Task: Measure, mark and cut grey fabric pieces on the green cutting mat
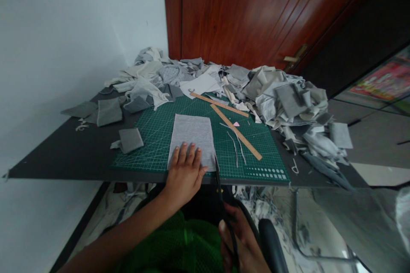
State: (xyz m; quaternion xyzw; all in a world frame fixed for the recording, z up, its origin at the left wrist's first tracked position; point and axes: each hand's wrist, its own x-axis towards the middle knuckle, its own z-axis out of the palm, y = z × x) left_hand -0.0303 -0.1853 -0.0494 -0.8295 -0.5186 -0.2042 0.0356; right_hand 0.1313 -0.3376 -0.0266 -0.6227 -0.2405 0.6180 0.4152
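A light grey rectangle of fabric (192, 131) lies flat on the green cutting mat (153, 136). My left hand (185, 170) rests palm down on its lower part, fingers stretched out. In front of the table edge, my right hand (238, 236) grips the handles of dark scissors (219, 194). The blades point away from me and reach the fabric's lower right edge; how far they are apart is hard to see. Thin cut strips (235, 147) of fabric lie on the mat to the right.
Two wooden rulers (237, 132) lie crossing on the mat. Fabric pieces are heaped along the back (173, 74) and right (282, 98) of the dark table (64, 153). A small grey stack (131, 139) sits at the mat's left. Behind stands a wooden door (230, 16); a chair armrest (272, 243) is at lower right.
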